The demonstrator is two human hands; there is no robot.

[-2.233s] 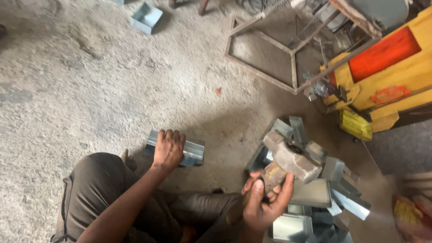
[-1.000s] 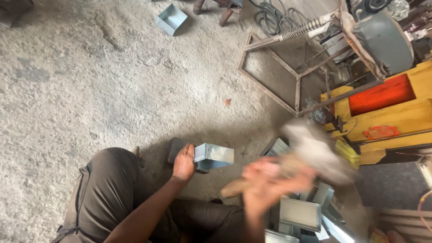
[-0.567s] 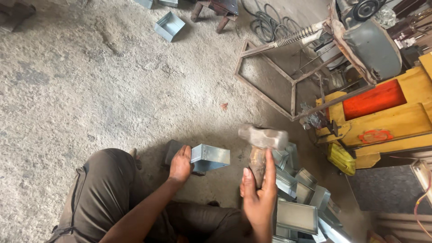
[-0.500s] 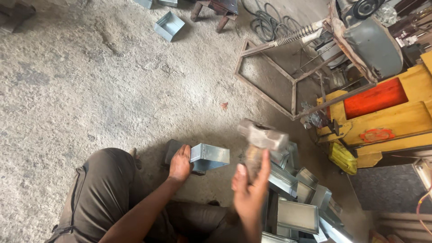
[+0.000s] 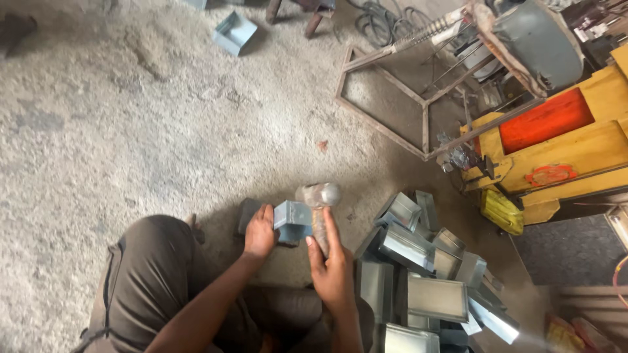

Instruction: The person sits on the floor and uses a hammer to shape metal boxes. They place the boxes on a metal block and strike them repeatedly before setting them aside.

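Low in the middle of the frame, the person sits on the bare concrete floor (image 5: 131, 131) with knees drawn up, and both hands meet over one small sheet-metal box (image 5: 292, 221).

The left hand (image 5: 259, 233) curls around the box's left side, fingers wrapped over its edge. It looks braced that way to pin the box against a dark block (image 5: 247, 214) beneath it, so the box cannot skid when struck.

The right hand (image 5: 332, 268) is closed in a fist around the handle of a hammer (image 5: 318, 204), gripping close to the head rather than at the end. That choked grip suggests short, controlled taps. The hammer head sits just at the box's right edge, touching or nearly so; the blur makes it hard to say which.

To the lower right of the hands lies a heap of similar metal boxes (image 5: 425, 274), within easy reach of the hammer arm. At least ten can be made out, though they overlap and the exact number cannot be told.

One more open metal box (image 5: 234, 31) lies alone at the upper left-centre of the frame, well apart from the work.

In the upper right stands one angle-iron frame (image 5: 392, 104), and beside it one yellow machine (image 5: 556, 150) with an orange panel. One hammer and two hands are in view.
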